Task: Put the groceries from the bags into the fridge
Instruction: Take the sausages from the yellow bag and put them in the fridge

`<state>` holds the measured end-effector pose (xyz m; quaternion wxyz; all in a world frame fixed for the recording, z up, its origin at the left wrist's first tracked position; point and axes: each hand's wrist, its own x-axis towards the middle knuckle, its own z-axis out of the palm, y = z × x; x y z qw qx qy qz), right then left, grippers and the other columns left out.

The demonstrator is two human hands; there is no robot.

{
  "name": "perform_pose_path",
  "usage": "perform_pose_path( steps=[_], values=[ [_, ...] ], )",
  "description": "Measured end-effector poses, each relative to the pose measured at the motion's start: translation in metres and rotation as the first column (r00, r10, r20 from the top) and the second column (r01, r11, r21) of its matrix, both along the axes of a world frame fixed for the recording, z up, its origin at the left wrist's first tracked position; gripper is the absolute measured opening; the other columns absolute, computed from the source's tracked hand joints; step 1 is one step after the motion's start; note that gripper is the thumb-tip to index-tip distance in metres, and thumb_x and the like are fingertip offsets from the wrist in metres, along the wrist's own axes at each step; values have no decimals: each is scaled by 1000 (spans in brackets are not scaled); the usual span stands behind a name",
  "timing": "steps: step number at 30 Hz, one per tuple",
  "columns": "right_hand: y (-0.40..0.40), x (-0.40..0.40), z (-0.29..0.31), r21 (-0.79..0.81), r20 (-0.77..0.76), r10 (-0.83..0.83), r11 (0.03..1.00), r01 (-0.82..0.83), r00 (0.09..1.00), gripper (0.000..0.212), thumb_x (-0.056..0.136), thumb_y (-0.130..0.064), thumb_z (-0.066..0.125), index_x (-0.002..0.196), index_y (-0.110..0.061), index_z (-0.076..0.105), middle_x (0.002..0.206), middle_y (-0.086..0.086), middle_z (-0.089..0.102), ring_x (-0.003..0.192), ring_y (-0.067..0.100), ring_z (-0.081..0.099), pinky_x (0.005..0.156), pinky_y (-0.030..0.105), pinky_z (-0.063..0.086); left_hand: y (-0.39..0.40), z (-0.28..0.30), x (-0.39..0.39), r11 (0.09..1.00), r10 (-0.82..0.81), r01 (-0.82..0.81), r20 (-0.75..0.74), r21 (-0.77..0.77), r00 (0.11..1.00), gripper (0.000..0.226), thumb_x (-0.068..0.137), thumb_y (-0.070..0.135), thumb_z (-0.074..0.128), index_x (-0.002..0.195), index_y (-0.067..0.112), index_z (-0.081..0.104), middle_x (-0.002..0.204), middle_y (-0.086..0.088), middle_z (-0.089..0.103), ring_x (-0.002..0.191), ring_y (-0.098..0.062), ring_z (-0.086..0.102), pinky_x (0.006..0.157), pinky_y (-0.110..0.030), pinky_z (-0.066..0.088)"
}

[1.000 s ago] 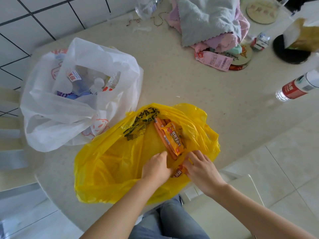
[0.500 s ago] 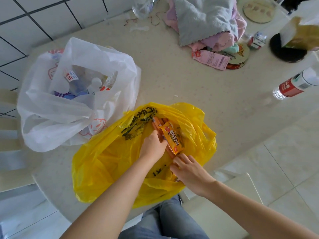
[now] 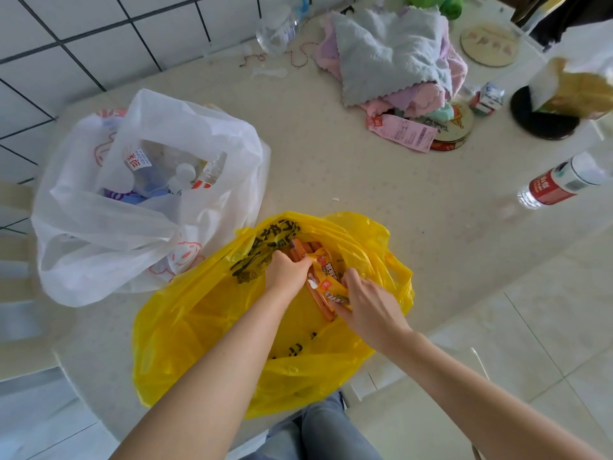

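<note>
A yellow plastic bag (image 3: 205, 330) lies open on the table's near edge. Inside its mouth is an orange sausage pack (image 3: 326, 270) with a yellow label. My left hand (image 3: 287, 272) is closed on the pack's left side, fingers tucked under it. On the pack's near right end, my right hand (image 3: 368, 305) pinches it from the other side. A white plastic bag (image 3: 109, 227) stands to the left, holding bottles and packets.
A pile of grey, pink and purple cloths (image 3: 391, 61) lies at the back. A pink receipt (image 3: 403, 132), a small carton (image 3: 489, 97), a black round base (image 3: 544, 122) and a lying bottle with a red label (image 3: 560, 184) are on the right. Tiled wall at the left.
Both hands have moved up from the bag's near rim into its mouth. The left hand reached the sausage pack first, then the right hand closed on its near end.
</note>
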<state>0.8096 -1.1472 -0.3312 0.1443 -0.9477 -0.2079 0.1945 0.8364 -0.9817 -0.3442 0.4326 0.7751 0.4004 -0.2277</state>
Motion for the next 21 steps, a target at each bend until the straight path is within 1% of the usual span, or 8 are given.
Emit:
perform_pose_path(
  steps=[3,5,10,13,15,16,18,21],
  values=[
    [9,-3,-7,-23,30,-48,999,49,998,50,89,-60,50,115,-18,45,104,-3,63,89,16,60,65,25,45,1,-4,7,998,57,-58,-14,-36,998,51,85,38,67,120,4,50,122,-13,57,108,-29,56,85,-37,50],
    [14,-4,-10,-23,40,-107,994,108,993,52,87,-61,52,115,-17,45,106,-2,61,91,17,61,66,26,49,-1,-5,10,997,65,-65,-13,-31,998,55,82,40,69,120,5,51,122,-14,59,109,-30,57,89,-40,52],
    [22,-2,-8,41,-10,-249,968,249,968,46,87,-48,62,114,-16,44,100,-2,59,75,16,59,53,24,44,-9,-6,10,999,48,-47,-9,4,999,67,78,44,74,125,5,47,128,-14,56,117,-32,55,89,-40,51],
    [13,2,-5,76,-85,-374,922,380,924,33,88,-28,63,108,-17,39,84,-2,59,63,16,52,44,24,33,-14,-8,6,1000,15,-15,-2,20,1000,62,79,37,73,125,7,45,127,-13,57,113,-31,57,76,-33,45],
    [2,4,-5,108,-117,-456,877,467,882,32,86,-19,62,104,-18,36,70,-3,52,56,14,48,42,26,31,-19,-10,3,997,-31,32,-4,72,999,64,79,37,74,126,8,41,128,-12,54,112,-31,57,75,-33,42],
    [-4,4,-3,133,-127,-478,860,492,869,33,85,-18,63,102,-20,34,68,-4,49,55,12,47,42,26,29,-23,-11,2,993,-53,54,-11,108,999,68,78,39,75,126,8,39,130,-12,51,114,-32,55,77,-34,41],
    [-12,3,0,165,-147,-490,844,510,859,35,84,-18,64,99,-21,32,69,-3,49,56,9,45,44,25,30,-33,-13,2,978,-90,96,-43,183,995,75,77,46,74,127,7,35,131,-12,45,116,-34,54,79,-38,43],
    [-18,0,4,114,-139,-467,869,482,873,35,82,-17,62,97,-22,31,68,-5,46,56,8,42,44,26,29,-50,-16,2,944,-117,137,-86,299,989,78,79,59,66,126,8,32,130,-12,40,116,-34,53,77,-41,47]
  ],
)
